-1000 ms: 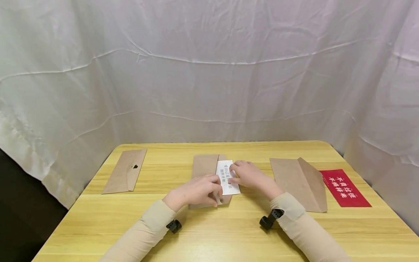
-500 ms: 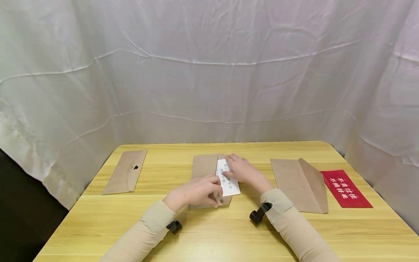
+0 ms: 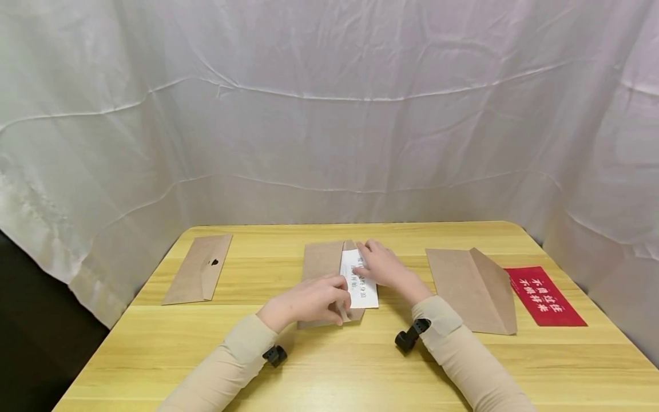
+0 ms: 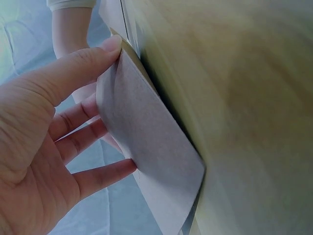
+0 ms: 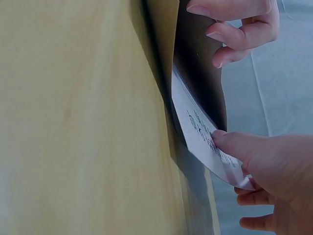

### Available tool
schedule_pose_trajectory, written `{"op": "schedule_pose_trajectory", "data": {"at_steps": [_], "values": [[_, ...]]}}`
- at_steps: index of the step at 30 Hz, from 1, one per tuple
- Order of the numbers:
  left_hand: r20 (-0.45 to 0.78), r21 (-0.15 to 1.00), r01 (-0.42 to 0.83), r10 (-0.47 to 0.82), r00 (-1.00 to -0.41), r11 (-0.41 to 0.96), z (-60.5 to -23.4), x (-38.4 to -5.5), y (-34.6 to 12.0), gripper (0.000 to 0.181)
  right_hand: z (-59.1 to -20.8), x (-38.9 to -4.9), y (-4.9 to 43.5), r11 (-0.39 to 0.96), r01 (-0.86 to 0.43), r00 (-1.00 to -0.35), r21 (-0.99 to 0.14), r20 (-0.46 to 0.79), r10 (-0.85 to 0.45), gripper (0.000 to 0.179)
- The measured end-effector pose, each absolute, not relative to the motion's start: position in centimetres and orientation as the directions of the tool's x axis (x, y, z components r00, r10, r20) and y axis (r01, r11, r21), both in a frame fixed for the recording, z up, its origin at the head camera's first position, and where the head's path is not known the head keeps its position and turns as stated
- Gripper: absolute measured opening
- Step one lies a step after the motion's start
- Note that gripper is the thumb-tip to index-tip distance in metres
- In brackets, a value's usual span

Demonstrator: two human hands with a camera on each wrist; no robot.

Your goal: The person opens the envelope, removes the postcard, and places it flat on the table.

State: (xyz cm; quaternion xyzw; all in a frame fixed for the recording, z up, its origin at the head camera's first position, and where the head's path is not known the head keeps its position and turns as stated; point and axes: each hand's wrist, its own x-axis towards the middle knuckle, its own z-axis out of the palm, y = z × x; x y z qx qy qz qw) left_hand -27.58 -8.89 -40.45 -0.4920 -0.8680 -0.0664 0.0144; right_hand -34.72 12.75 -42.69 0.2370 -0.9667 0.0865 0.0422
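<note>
Left hand [image 3: 311, 300], fingers gripping middle envelope [image 3: 321, 258], apparently holding it agape; right hand [image 3: 386, 268], fingers pinching white card [image 3: 362, 290], seemingly guiding it inside.

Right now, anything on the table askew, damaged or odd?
No spill or tear shows. The white card bows where the right hand pinches it, partly inside the middle envelope: probably just handling. The red card meets the open flap of the right envelope; can't tell if it's tucked under.
</note>
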Motion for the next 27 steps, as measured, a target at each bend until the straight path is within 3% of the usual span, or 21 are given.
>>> {"op": "schedule_pose_trajectory", "data": {"at_steps": [17,27], "values": [[0.086,0.097,0.852,0.849,-0.522,0.514,-40.4,-27.4,-8.8,0.023,-42.3,-33.6,14.0,0.878,-0.479,-0.855,-0.006,0.231,-0.464,0.071],[0.067,0.109,0.841,0.841,-0.538,0.529,-40.4,-27.4,-8.7,0.021,-42.1,-33.1,16.6,0.876,-0.481,-0.849,-0.029,0.263,-0.458,0.068]]}}
